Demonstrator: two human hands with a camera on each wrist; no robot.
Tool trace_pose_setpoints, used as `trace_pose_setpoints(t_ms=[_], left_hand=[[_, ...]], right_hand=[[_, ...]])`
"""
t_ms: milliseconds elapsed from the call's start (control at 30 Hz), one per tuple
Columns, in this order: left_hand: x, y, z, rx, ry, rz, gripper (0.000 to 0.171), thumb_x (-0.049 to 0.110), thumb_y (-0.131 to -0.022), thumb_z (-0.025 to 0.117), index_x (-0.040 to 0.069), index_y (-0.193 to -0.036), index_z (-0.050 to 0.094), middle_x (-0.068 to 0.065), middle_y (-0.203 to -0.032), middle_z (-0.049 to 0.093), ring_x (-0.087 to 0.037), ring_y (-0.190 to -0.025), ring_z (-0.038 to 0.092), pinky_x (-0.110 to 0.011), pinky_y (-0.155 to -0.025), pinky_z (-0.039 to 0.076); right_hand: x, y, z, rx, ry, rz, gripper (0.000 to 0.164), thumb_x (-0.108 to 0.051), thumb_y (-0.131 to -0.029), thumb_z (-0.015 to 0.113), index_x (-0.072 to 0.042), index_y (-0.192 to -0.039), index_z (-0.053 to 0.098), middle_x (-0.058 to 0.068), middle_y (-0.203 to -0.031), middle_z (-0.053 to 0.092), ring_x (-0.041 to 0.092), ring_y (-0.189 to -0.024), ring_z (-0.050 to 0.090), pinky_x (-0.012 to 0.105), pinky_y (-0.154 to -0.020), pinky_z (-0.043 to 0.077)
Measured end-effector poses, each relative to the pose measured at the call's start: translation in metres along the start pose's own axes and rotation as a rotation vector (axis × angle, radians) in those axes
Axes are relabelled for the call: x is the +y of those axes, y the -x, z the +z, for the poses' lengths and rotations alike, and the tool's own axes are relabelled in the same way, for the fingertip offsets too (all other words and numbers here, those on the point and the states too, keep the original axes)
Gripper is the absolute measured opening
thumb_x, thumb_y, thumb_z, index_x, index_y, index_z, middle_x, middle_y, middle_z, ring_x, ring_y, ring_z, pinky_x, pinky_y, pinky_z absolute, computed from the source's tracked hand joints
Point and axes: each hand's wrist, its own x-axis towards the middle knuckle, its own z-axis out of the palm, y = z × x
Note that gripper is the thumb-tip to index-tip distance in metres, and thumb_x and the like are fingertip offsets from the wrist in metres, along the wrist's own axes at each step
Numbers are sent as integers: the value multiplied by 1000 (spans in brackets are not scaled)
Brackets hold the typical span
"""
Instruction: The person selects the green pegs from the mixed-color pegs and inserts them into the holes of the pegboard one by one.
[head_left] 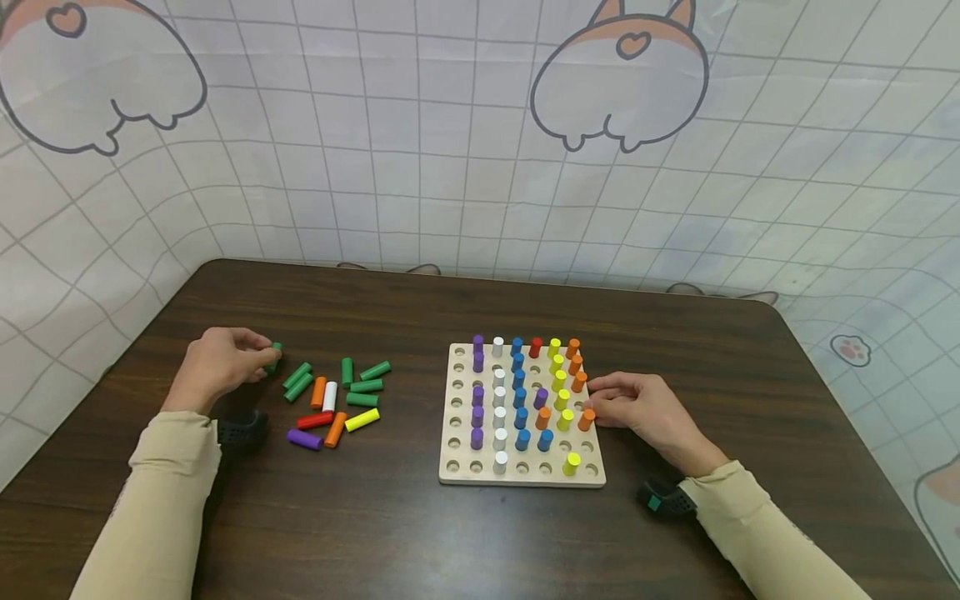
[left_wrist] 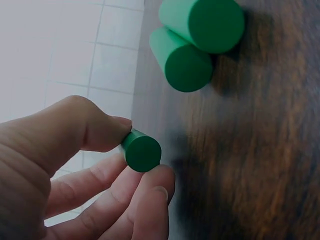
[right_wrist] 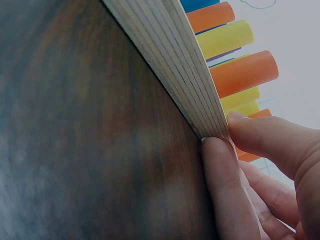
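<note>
Clock directions off the head cam. On my feed, the left hand (head_left: pixel 225 367) has a green peg (head_left: pixel 274 358) pinched between thumb and fingertips, over on the table's (head_left: pixel 360 525) 9 o'clock side. Its long axis runs roughly 1 to 7 there; can't tell if it's clear of the tabletop. The right hand (head_left: pixel 645 408) is gripping the wooden pegboard (head_left: pixel 467 425) by its 3 o'clock edge, thumb on top and index on the side, so it's way nearer the board. The relation I'd watch: from the peg, the board sits just past 3 o'clock, well apart, with loose pegs (head_left: pixel 367 386) scattered between.
</note>
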Motion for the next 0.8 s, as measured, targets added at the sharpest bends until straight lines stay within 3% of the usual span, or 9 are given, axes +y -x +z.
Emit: trace_pose_setpoints(t_ms=[200,367,600,800], left_hand=[[2,1,0,15,6,37,52,34,-100,64,1,-139,59,-26,-112,76,-20,-79,76,-42,-72,57],[4,2,1,49,8,50,45,32,-99,64,1,-132,64,-29,-115,74,-21,-81,77,-42,-71,58],[8,2,2,12,26,52,46,33,-101,63,2,-134,63,-32,-124,69,-23,-86,78,-51,-78,59],[13,3,4,56,10,58,41,30,-99,63,3,-129,65,-26,-118,73,-26,-88,76,-38,-71,55]], right_hand=[[1,-1,0,2,8,0,50,-26,-96,75,0,-137,61,13,-121,76,13,-99,76,31,-89,64],[1,-1,0,4,8,-1,51,-27,-96,75,0,-137,61,13,-120,77,13,-98,76,31,-88,64],[0,1,0,-1,-2,-7,50,-26,-96,75,0,-137,62,15,-123,76,11,-99,76,31,-89,64],[-1,1,0,3,13,-7,51,-28,-96,75,0,-136,62,15,-123,76,13,-100,76,32,-90,64]])
